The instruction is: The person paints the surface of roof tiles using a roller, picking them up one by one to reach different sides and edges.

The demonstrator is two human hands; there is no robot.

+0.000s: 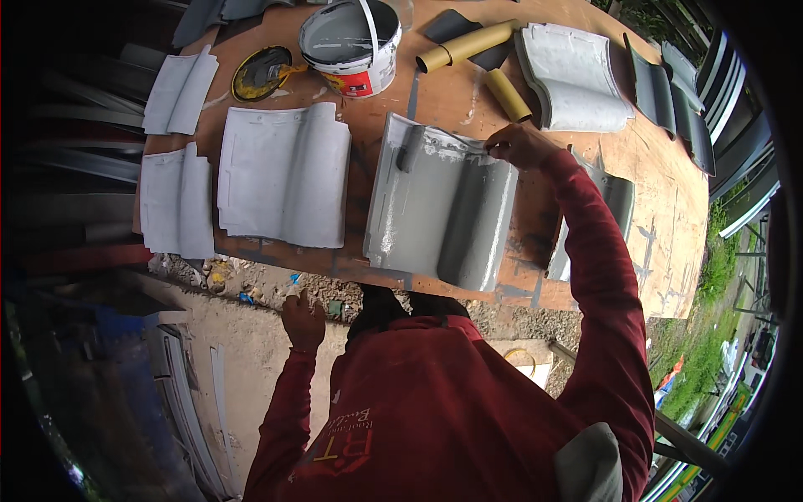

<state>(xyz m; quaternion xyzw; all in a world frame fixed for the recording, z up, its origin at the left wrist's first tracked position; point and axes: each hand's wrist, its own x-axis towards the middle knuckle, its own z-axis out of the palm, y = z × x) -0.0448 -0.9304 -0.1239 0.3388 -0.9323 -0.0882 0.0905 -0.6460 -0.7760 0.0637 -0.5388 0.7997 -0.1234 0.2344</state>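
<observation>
Your right hand [520, 144] pinches the roller [411, 147] handle over the wet grey tile [443, 213] at the table's [661, 217] near edge, so the stroke covers its top. Your left hand [303, 320] hangs loosely curled below the table, holding nothing.

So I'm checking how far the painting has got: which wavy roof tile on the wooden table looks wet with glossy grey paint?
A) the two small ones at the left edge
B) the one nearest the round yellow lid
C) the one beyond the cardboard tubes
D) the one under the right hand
D: the wavy roof tile under the right hand shines darker grey, with a paint roller resting on it.
</observation>
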